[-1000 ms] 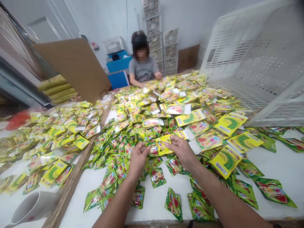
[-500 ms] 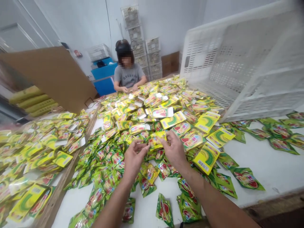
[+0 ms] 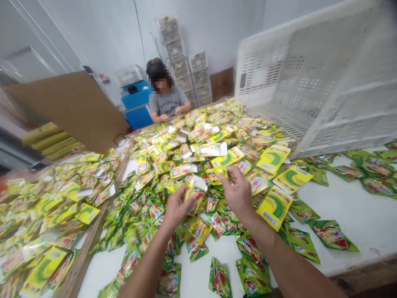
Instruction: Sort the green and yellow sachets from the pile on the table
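Half a second earlier both hands met over one yellow pack at the middle of the heap. Now they had parted. Left hand [image 3: 176,207] was clenched round a carded pack [image 3: 194,191], white flap up, lifted just clear of the pile and tilted. Right hand [image 3: 238,193] had gone forward to the heap's near edge, with thumb and forefinger pinched on a second pack [image 3: 217,174] that lay among the others. Judged: one piece in hand, another being picked.

Loose green sachets [image 3: 192,245] lay scattered below both wrists. The white desk [image 3: 350,207] showed bare only at the right. A white crate [image 3: 310,82] lay tipped on its side at the far right. A neighbouring surface [image 3: 107,215] at left carried more yellow packs. A co-worker [image 3: 166,101] sat at the far end, hands on the heap. A cardboard sheet [image 3: 71,107] leaned at left, and stacked baskets [image 3: 186,62] stood against the back wall.
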Tool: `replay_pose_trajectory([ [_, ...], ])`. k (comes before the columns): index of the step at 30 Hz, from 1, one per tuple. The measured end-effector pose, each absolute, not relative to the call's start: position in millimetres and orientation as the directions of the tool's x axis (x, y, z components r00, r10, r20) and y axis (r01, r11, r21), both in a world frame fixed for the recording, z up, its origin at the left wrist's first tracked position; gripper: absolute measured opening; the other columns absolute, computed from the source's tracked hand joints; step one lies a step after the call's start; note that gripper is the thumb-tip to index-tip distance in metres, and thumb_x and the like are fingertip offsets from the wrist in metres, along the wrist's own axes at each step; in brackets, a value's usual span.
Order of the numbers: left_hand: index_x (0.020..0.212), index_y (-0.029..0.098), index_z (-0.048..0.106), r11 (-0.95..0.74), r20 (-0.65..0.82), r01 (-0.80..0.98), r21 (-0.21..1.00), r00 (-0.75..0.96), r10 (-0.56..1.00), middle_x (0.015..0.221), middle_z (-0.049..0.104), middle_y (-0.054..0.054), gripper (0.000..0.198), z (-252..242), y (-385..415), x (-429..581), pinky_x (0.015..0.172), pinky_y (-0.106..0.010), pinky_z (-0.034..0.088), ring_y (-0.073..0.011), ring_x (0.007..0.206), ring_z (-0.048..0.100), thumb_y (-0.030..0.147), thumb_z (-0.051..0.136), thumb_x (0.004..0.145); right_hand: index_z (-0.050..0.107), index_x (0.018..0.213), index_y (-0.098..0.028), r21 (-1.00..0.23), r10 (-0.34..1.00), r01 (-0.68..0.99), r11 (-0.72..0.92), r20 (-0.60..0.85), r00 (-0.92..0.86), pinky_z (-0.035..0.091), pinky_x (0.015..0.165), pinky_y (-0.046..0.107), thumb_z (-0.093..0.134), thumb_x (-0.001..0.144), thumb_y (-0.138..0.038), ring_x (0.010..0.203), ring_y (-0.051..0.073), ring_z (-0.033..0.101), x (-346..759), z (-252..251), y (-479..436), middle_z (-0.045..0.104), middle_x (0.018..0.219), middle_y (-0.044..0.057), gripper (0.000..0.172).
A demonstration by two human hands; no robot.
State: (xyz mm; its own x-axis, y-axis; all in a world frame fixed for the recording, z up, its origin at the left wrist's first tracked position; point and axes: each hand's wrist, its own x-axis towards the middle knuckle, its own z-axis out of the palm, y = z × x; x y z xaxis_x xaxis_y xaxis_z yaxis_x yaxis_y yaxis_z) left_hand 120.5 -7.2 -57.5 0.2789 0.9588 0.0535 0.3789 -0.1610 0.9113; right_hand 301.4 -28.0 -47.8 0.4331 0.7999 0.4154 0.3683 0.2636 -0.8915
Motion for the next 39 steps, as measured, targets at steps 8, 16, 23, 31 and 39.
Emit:
replay_pose_trajectory([
  [8, 0.087, 0.016, 0.064, 0.054, -0.106, 0.239, 0.969, 0.211, 0.972, 0.078, 0.067, -0.003, 0.029, -62.8, -39.4, 98.6, 0.059, -0.024, 0.044, -0.0156, 0.067, 0.059, 0.039, 0.067, 0.070, 0.049, 0.078, -0.020, -0.883, 0.958, 0.383, 0.272, 0.286, -0.023, 0.037, 0.060, 0.023, 0.052, 0.080, -0.035, 0.064, 0.014, 0.048, 293.6, -52.7, -28.4, 0.049, 0.067, -0.003, 0.015],
  [16, 0.089, 0.017, 0.066, 0.063, -0.095, 0.160, 0.985, 0.198, 0.976, 0.073, 0.067, -0.002, 0.031, -66.2, -41.0, 94.5, 0.061, -0.025, 0.046, -0.0162, 0.067, 0.060, 0.040, 0.068, 0.069, 0.051, 0.079, -0.021, -0.830, 0.954, 0.494, 0.260, 0.301, 0.005, 0.035, 0.058, 0.023, 0.051, 0.080, -0.035, 0.061, 0.013, 0.045, 286.7, -59.3, -30.3, 0.048, 0.065, -0.003, 0.014],
  [23, 0.088, 0.016, 0.066, 0.194, -0.202, 0.060, 0.979, 0.233, 0.951, 0.069, 0.068, -0.001, 0.030, -66.2, -40.5, 95.7, 0.054, -0.021, 0.044, -0.0120, 0.058, 0.059, 0.035, 0.073, 0.065, 0.053, 0.074, -0.021, -0.877, 0.970, 0.424, 0.227, 0.242, -0.018, 0.038, 0.058, 0.024, 0.055, 0.078, -0.039, 0.062, 0.014, 0.047, 280.9, -64.5, -30.7, 0.050, 0.066, -0.002, 0.020],
  [31, 0.088, 0.013, 0.066, 0.275, -0.251, -0.085, 0.958, 0.217, 0.943, 0.074, 0.070, -0.005, 0.036, -69.5, -40.6, 97.9, 0.058, -0.023, 0.047, -0.0137, 0.060, 0.062, 0.034, 0.076, 0.061, 0.061, 0.072, -0.020, -0.902, 0.973, 0.379, 0.205, 0.229, 0.021, 0.041, 0.063, 0.028, 0.060, 0.074, -0.044, 0.066, 0.016, 0.053, 270.5, -66.7, -34.8, 0.058, 0.067, 0.000, 0.024],
  [39, 0.090, 0.015, 0.068, 0.261, -0.219, -0.176, 0.949, 0.227, 0.949, 0.077, 0.071, -0.004, 0.033, -70.7, -39.8, 95.5, 0.061, -0.023, 0.047, -0.0128, 0.063, 0.062, 0.031, 0.076, 0.063, 0.065, 0.072, -0.021, -0.794, 0.906, 0.500, 0.345, 0.421, 0.043, 0.042, 0.076, 0.033, 0.060, 0.077, -0.029, 0.081, 0.020, 0.058, 270.0, -62.7, -36.8, 0.067, 0.076, 0.003, 0.011],
])
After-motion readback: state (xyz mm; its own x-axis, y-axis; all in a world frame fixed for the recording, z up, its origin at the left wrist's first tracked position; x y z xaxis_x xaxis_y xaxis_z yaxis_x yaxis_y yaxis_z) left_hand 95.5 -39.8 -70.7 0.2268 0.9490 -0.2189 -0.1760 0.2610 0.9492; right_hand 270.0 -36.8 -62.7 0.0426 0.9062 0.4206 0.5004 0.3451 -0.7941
